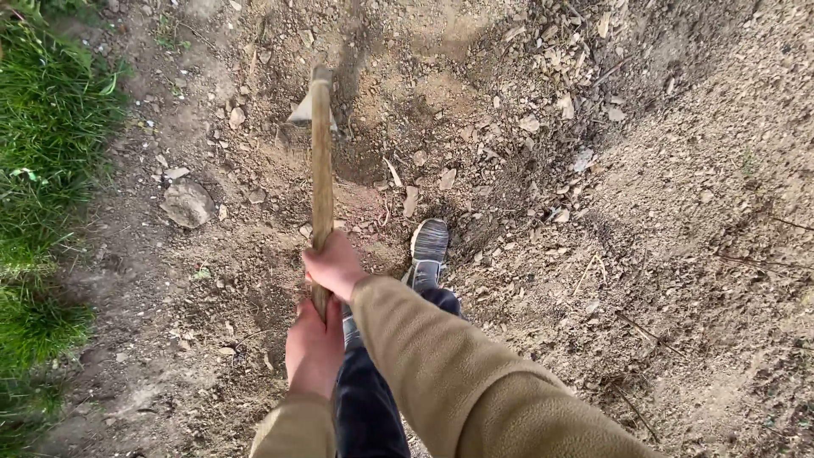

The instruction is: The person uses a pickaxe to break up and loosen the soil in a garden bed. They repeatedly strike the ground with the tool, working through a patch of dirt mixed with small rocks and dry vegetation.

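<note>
Fingers of the right hand (336, 265) are wrapping tightly around the wooden handle (321, 161), while the left hand (314, 349) is clamping it just below. The hoe blade (303, 113) is hanging over stony soil (526, 170), ahead of the shoe (429, 242).

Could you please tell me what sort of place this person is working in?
Probably a garden plot or field edge outdoors: loose stony soil dug into a trench, a grass verge, and a wooden-handled hoe held by both hands.
</note>
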